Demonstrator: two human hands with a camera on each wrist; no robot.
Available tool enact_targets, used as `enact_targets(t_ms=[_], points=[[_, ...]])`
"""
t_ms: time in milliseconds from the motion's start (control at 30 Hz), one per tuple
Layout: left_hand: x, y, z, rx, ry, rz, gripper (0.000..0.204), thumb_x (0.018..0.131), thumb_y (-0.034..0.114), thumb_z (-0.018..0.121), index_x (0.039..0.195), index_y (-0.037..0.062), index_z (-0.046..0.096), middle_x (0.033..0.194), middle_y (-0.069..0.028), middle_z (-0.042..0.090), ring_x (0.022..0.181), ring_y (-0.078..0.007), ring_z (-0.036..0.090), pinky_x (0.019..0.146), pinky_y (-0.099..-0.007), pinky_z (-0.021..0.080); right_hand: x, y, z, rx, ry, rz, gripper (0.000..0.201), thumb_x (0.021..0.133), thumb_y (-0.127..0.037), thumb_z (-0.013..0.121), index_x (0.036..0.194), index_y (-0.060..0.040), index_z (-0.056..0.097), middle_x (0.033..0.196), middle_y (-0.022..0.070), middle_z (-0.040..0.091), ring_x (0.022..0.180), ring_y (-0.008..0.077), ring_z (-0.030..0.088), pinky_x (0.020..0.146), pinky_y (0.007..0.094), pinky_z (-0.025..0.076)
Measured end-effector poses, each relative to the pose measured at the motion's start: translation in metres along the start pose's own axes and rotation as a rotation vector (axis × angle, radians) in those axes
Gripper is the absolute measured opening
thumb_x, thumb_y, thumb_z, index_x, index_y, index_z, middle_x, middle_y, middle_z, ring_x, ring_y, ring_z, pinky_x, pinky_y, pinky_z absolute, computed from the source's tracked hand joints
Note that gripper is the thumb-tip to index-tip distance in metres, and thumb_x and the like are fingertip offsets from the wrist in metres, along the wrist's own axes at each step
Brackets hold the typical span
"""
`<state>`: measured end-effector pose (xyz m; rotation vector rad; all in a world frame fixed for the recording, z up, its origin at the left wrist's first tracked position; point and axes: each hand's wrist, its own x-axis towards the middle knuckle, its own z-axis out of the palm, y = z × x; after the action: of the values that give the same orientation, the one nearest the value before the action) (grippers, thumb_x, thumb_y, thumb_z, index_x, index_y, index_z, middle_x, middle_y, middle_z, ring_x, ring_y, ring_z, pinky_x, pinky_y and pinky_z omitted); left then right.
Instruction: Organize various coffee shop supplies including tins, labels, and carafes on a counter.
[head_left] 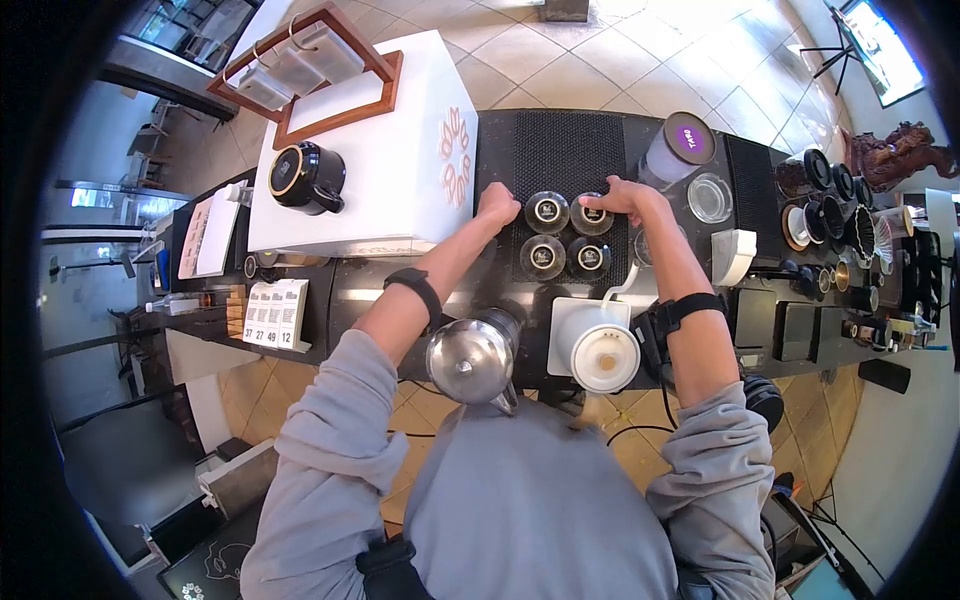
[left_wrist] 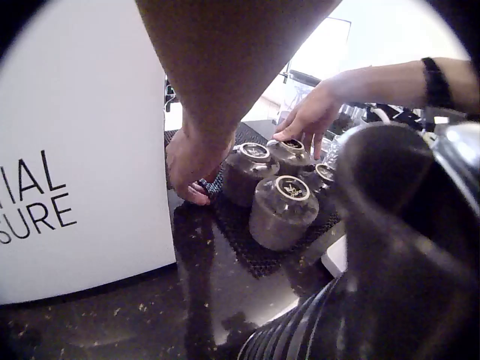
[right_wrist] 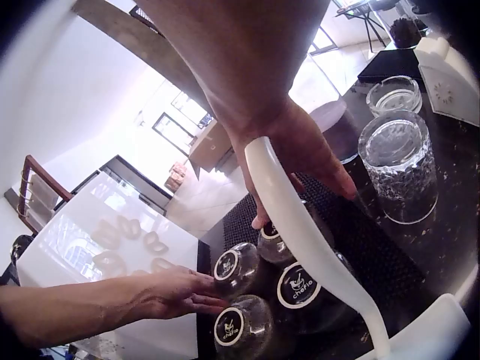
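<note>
Four upside-down glasses, among them the front-left glass (head_left: 542, 258), stand grouped on a black textured mat (head_left: 560, 140). At the mat's left edge, my left hand (head_left: 498, 206) has its fingers curled; in the left wrist view this hand (left_wrist: 196, 163) pinches the mat edge beside the glasses. My right hand (head_left: 632, 198) reaches over the back-right glass (head_left: 591, 217), thumb touching its upturned base and the other fingers spread past it. The right wrist view shows that hand (right_wrist: 296, 154) above the glasses, partly behind a white curved spout (right_wrist: 289, 210).
A white box (head_left: 400, 130) bearing a black mug (head_left: 307, 178) stands left. Near the front edge are a metal pitcher (head_left: 470, 360) and a white gooseneck kettle (head_left: 603, 357). A lidded container (head_left: 683, 150), a glass ashtray (head_left: 710, 198) and a textured glass (right_wrist: 400, 169) stand right.
</note>
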<state>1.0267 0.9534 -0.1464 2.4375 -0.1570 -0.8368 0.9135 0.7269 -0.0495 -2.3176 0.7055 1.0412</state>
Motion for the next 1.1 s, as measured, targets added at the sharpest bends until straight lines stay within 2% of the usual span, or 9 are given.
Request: enact_targets(t_ms=[100, 133, 267, 333, 467, 633, 733, 967, 1100], points=[[-0.004, 0.003, 0.0, 0.005, 0.022, -0.021, 0.019, 0.075, 0.007, 0.069, 0.093, 0.0047, 0.07, 0.1, -0.0188, 0.07, 0.095, -0.0333, 0.068, 0.084, -0.0392, 0.054, 0.001, -0.002, 0.0, -0.011, 0.003, 0.011, 0.113, 0.074, -0.077, 0.059, 0.153, -0.0078, 0.016, 0.133, 0.0209, 0.056, 0.082, 0.0299, 0.067, 0.066, 0.0381, 0.054], [-0.003, 0.002, 0.001, -0.001, 0.028, -0.019, 0.017, 0.074, 0.006, 0.07, 0.091, 0.0047, 0.07, 0.099, -0.0184, 0.07, 0.094, -0.033, 0.068, 0.083, -0.0389, 0.054, -0.003, -0.002, -0.003, -0.023, -0.016, 0.02, 0.113, 0.075, -0.077, 0.058, 0.153, -0.0069, 0.017, 0.138, 0.0213, 0.051, 0.098, 0.0333, 0.066, 0.074, 0.0406, 0.055], [-0.003, 0.004, -0.003, -0.017, -0.008, -0.039, 0.012, 0.073, 0.006, 0.071, 0.085, 0.0053, 0.068, 0.097, -0.0174, 0.07, 0.094, -0.0324, 0.068, 0.083, -0.0386, 0.054, 0.01, 0.0, 0.002, -0.045, 0.025, 0.012, 0.112, 0.075, -0.077, 0.057, 0.152, -0.0058, 0.018, 0.144, 0.0213, 0.044, 0.118, 0.0358, 0.057, 0.084, 0.0439, 0.054], [0.001, 0.001, 0.0, 0.016, 0.011, -0.012, 0.012, 0.073, 0.006, 0.071, 0.085, 0.0052, 0.068, 0.097, -0.0175, 0.07, 0.094, -0.0327, 0.068, 0.083, -0.0388, 0.054, 0.016, -0.002, 0.001, -0.142, 0.017, 0.028, 0.111, 0.076, -0.076, 0.058, 0.152, -0.0045, 0.019, 0.148, 0.0208, 0.038, 0.131, 0.0357, 0.046, 0.092, 0.0463, 0.052], [-0.002, 0.002, 0.001, 0.053, 0.042, 0.019, 0.014, 0.074, 0.007, 0.071, 0.087, 0.0033, 0.069, 0.099, -0.0191, 0.07, 0.097, -0.0339, 0.067, 0.084, -0.04, 0.054, 0.013, -0.002, 0.0, -0.145, 0.021, 0.005, 0.11, 0.076, -0.075, 0.059, 0.152, -0.0068, 0.018, 0.147, 0.0211, 0.04, 0.124, 0.0358, 0.053, 0.087, 0.0445, 0.054], [-0.015, 0.017, -0.005, 0.154, 0.028, -0.006, 0.023, 0.076, 0.009, 0.071, 0.098, 0.0003, 0.068, 0.108, -0.021, 0.068, 0.104, -0.036, 0.065, 0.088, -0.0423, 0.053, -0.003, -0.007, -0.007, -0.046, -0.048, 0.047, 0.11, 0.077, -0.076, 0.058, 0.154, -0.0126, 0.012, 0.143, 0.0186, 0.047, 0.091, 0.0325, 0.066, 0.073, 0.0408, 0.055], [-0.02, 0.02, -0.006, 0.185, 0.013, 0.001, 0.028, 0.077, 0.01, 0.07, 0.103, -0.0017, 0.066, 0.112, -0.0224, 0.066, 0.107, -0.0372, 0.063, 0.09, -0.0432, 0.053, -0.001, -0.006, -0.008, -0.04, -0.067, 0.024, 0.111, 0.077, -0.075, 0.058, 0.154, -0.0123, 0.011, 0.142, 0.0173, 0.048, 0.085, 0.031, 0.067, 0.072, 0.0403, 0.056], [-0.028, 0.03, -0.012, 0.217, -0.016, 0.006, 0.03, 0.078, 0.009, 0.067, 0.105, -0.0036, 0.065, 0.115, -0.0253, 0.064, 0.111, -0.0382, 0.061, 0.093, -0.0431, 0.051, 0.011, 0.004, -0.002, -0.015, -0.021, -0.051, 0.111, 0.076, -0.075, 0.059, 0.154, -0.0121, 0.011, 0.141, 0.0174, 0.049, 0.082, 0.0294, 0.066, 0.07, 0.0384, 0.055], [-0.028, 0.03, -0.011, 0.219, -0.013, -0.009, 0.031, 0.077, 0.008, 0.067, 0.106, -0.004, 0.065, 0.115, -0.0253, 0.064, 0.111, -0.0385, 0.061, 0.093, -0.0431, 0.051, 0.0, -0.003, -0.007, -0.007, -0.071, -0.024, 0.109, 0.077, -0.074, 0.059, 0.154, -0.0129, 0.012, 0.145, 0.0168, 0.045, 0.097, 0.0323, 0.065, 0.074, 0.0391, 0.056]])
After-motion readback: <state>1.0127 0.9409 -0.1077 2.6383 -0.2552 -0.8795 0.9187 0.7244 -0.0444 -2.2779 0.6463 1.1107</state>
